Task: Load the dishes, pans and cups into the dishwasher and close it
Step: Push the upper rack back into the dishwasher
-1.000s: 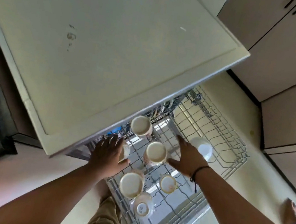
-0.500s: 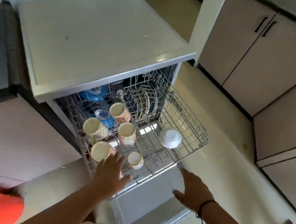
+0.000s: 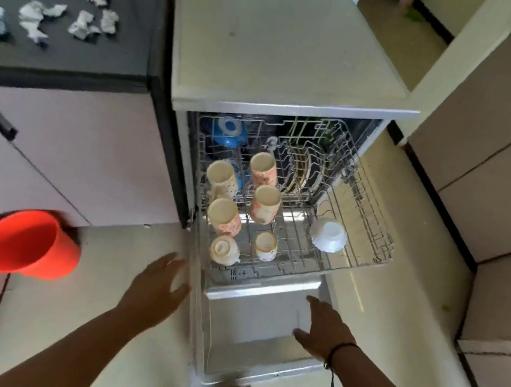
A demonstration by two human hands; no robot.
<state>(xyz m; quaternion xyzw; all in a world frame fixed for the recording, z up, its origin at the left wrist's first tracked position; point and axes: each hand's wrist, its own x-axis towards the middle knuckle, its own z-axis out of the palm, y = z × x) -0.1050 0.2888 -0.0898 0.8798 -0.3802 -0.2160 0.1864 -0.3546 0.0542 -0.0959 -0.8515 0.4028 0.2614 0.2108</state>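
The dishwasher stands with its door folded down flat. Its upper wire rack is pulled out over the door. On the rack's left side stand several patterned cups mouth up, and a white bowl lies upside down at the right. Dark plates stand on edge further in, and blue dishes sit deep at the back. My left hand hovers empty with fingers spread, left of the door's edge. Over the door's right part, my right hand is spread and holds nothing.
An orange bucket sits on the floor at the left, against a pale cabinet. The dark counter above it carries several crumpled foil pieces. Beige cabinets line the right side. My knee shows at the bottom edge.
Both hands have drawn back from the cups in the rack to the door's front area, empty. My view has pulled back and up, so the whole dishwasher, counter and bucket now show.
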